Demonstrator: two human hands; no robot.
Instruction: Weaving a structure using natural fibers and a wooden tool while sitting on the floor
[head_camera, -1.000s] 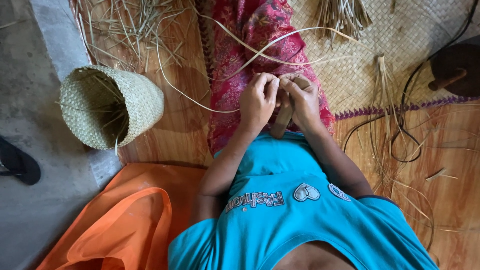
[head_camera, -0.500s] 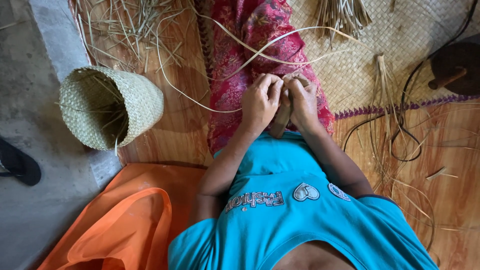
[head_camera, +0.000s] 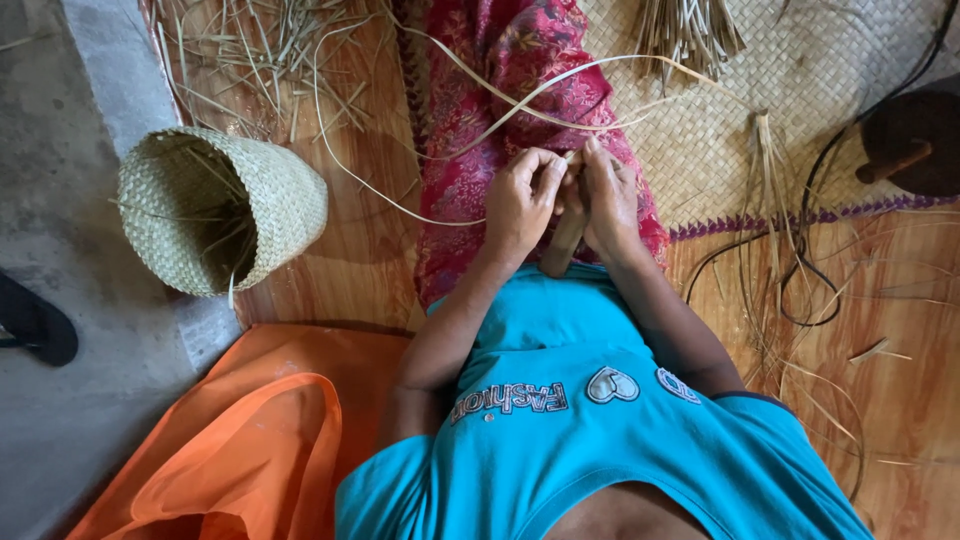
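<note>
Over a red patterned skirt (head_camera: 500, 90), seen from the head camera, the left hand (head_camera: 520, 205) and right hand (head_camera: 608, 195) press together, each grip curled closed on pale weaving strips (head_camera: 520, 100) that loop away across the lap. Well apart on the wooden floor (head_camera: 370, 250) lies a woven basket (head_camera: 265, 195) on its side. An orange cloth (head_camera: 250, 430) lies nearer the person.

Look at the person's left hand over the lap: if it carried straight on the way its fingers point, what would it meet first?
The left hand points toward the right hand, so it would probably meet the wooden stick held between them first, though depth is unclear.
</note>
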